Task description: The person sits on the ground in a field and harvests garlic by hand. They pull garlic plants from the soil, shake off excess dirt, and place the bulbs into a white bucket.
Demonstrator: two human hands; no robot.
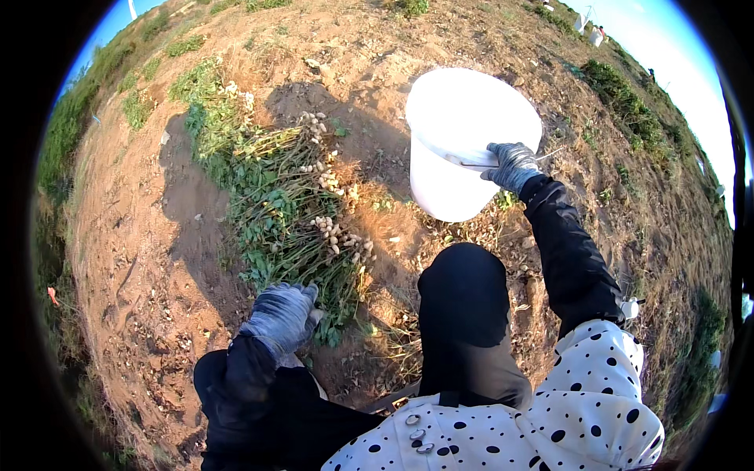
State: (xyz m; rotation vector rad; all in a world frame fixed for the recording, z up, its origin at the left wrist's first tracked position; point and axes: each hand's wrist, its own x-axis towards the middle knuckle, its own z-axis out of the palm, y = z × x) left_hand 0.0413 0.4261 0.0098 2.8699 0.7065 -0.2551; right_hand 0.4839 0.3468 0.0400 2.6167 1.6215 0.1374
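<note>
My right hand (511,166), in a grey knitted work glove, grips the near rim of a white plastic bucket (450,176) by its wire handle. The bucket is tilted on the soil ahead of my knee, and its inside is too bright to make out. A row of uprooted peanut plants (283,206) lies to its left, leaves to the left and clusters of peanut pods (333,232) to the right. At the near end of this row is my left hand (285,315), gloved as well, fingers curled beside the leaves; whether it holds a stem is hidden.
Dry brown soil with leaf litter surrounds the row. More green plants (618,97) lie in a line at the right. White sacks (597,36) and a person in red stand far off at upper right. Tall green growth (65,141) borders the left edge.
</note>
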